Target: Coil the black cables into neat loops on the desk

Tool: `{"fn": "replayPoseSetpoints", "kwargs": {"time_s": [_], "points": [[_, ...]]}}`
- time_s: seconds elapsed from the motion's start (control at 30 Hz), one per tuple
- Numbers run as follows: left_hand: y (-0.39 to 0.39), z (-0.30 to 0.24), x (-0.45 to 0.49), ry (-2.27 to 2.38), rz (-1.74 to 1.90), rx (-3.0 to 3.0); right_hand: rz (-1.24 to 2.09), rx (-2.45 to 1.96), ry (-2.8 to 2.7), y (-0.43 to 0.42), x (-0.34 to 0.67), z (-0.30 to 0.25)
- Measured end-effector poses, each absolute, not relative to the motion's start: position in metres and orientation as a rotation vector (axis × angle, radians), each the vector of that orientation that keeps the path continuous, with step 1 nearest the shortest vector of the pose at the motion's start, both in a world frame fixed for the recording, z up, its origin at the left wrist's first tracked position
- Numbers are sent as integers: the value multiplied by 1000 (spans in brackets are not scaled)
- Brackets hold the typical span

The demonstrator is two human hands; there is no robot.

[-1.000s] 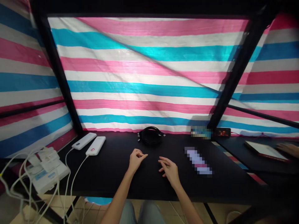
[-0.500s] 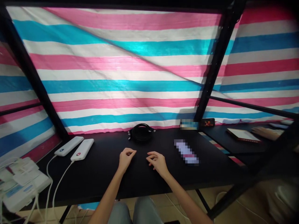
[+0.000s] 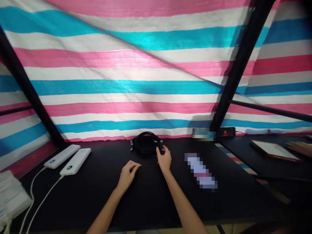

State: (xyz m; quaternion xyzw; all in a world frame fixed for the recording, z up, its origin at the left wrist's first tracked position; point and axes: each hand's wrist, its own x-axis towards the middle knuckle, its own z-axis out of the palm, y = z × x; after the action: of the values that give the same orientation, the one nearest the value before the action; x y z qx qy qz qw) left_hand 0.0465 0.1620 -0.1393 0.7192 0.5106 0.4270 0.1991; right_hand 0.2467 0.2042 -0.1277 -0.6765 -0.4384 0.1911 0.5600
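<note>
A coil of black cables with white plug ends lies at the back of the black table, against the striped tarp. My right hand is stretched forward, its fingers spread and its fingertips at the coil's right edge; whether they touch it I cannot tell. My left hand rests on the table nearer to me, fingers loosely curled with nothing in them.
Two white power banks with white leads lie at the left. A blurred flat object lies right of my hands. Black frame posts stand at both sides. At the far right another person's hand is beside a tablet.
My right hand has gone forward from the table's middle to the coil's right edge and opened its fingers. The left hand has hardly moved. The view has tilted down and closer.
</note>
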Motion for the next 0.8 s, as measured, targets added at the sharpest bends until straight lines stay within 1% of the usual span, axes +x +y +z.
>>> {"fn": "replayPoseSetpoints", "kwargs": {"time_s": [0.13, 0.23, 0.3, 0.43, 0.57, 0.8], "points": [[178, -131, 65, 1604, 1267, 2195, 400, -1776, -1235, 215, 244, -120], [201, -130, 82, 1567, 1322, 2450, 413, -1818, -1323, 217, 244, -121], [219, -134, 90, 1501, 1255, 2584, 411, -1827, -1381, 218, 244, -122], [243, -145, 99, 1473, 1150, 2646, 354, -1885, -1514, 218, 242, -121], [242, -148, 98, 1515, 1086, 2676, 245, -1966, -1645, 216, 237, -118], [223, -138, 89, 1804, 1065, 2615, 102, -1951, -1753, 211, 227, -118]]}}
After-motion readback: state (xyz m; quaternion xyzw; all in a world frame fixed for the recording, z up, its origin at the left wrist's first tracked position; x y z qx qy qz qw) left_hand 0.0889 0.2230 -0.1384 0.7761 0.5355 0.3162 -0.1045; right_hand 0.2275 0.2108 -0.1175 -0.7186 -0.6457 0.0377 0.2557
